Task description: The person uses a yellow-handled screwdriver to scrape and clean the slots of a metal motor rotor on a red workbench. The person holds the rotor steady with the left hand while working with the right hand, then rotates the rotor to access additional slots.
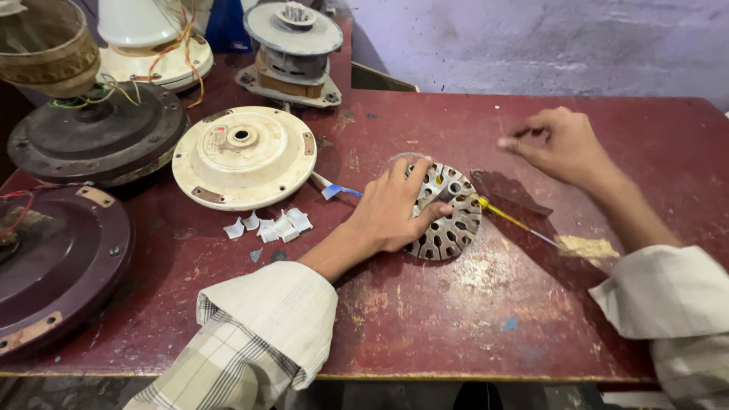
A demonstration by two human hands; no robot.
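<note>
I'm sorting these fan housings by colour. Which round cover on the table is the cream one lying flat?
The cream cover just left of the left hand; the neighbouring covers are dark brown and maroon.
</note>
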